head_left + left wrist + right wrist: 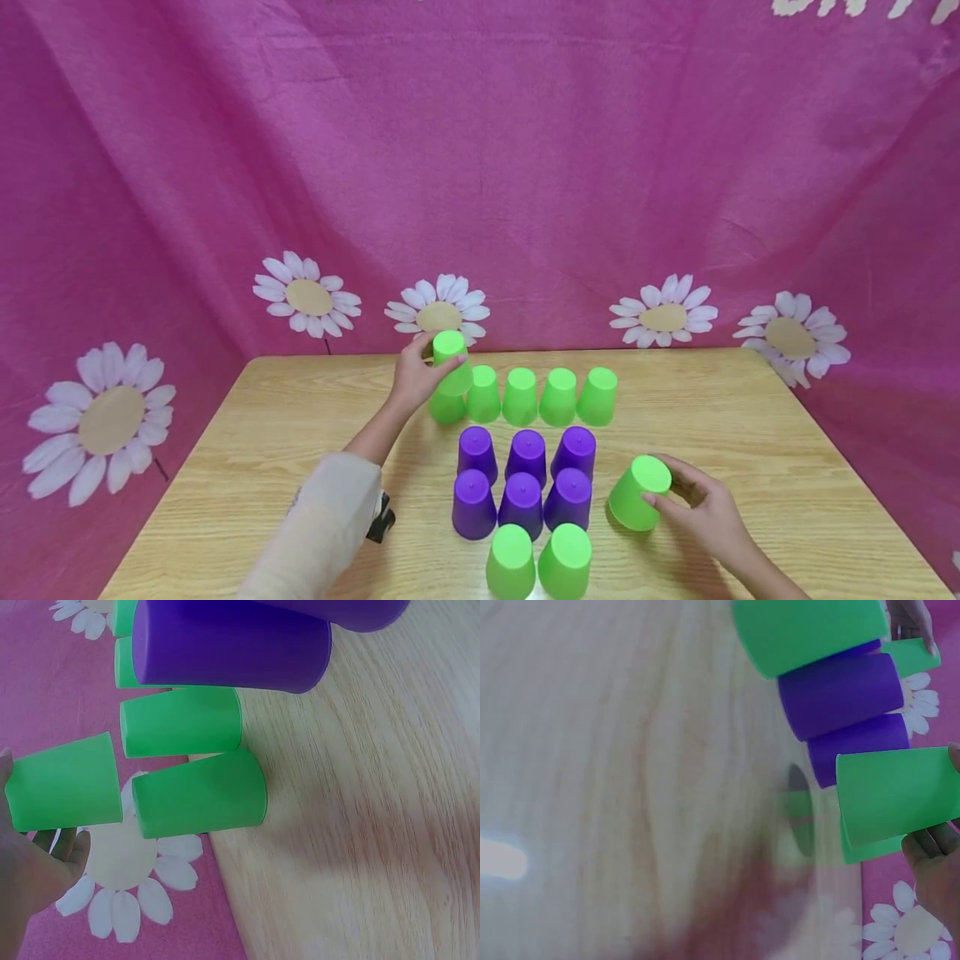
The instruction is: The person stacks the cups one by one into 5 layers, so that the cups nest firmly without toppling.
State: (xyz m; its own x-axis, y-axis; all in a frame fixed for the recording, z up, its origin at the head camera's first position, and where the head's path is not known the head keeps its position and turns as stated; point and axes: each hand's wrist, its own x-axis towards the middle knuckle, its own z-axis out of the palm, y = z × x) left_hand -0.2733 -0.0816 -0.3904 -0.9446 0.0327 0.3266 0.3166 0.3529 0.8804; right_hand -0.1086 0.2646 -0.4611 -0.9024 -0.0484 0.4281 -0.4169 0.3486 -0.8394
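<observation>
My left hand [411,379] grips an upside-down green cup [451,358] between thumb and fingers. In the left wrist view this cup hangs apart from the row cups, and in the head view it overlaps the leftmost green cup [447,408] of the back row. To the right of the purple cups, my right hand [712,512] holds another green cup [637,498], mouth down and slightly tilted. A dark shadow [801,810] on the table shows apart from that cup in the right wrist view.
Several green cups [521,398] form the back row, upside down. In front stand two rows of three purple cups [522,500], then two green cups [512,567] nearest me. A pink cloth [525,167] with daisies hangs behind the wooden table [750,433].
</observation>
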